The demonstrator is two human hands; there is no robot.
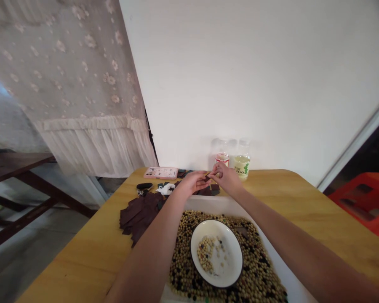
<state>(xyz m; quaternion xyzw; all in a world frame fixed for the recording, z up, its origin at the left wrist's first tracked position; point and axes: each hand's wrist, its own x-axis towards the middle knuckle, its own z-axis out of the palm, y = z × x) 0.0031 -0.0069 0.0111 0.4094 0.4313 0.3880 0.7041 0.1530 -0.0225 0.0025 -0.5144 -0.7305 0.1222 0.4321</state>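
Head view, with the white bowl (232, 263) as the centre of a clock and twelve straight ahead: both hands meet at twelve, above the far edge of the white tray (213, 203). The left hand (194, 182) has its fingers nearly closed at the tips, and the right hand (226, 176) has thumb and finger brought together; between them they seem to pinch a small dark piece (207, 178). How firmly, I cannot tell.

That narrow hold looks like the weak point: if either pinch loosened, the piece could drop towards six, among the beads (259, 263) in the tray, where dark ones would make it hard to spot. The bowl sits on those beads, so a knock from a forearm could make it slide or tip, spilling the loose beads (205, 252) gathered at its nine o'clock. At ten, the left forearm passes close by the brown patches (140, 214) and might brush them out of order. At one, the right hand is near the bottles (241, 165); an outward swing could topple one.
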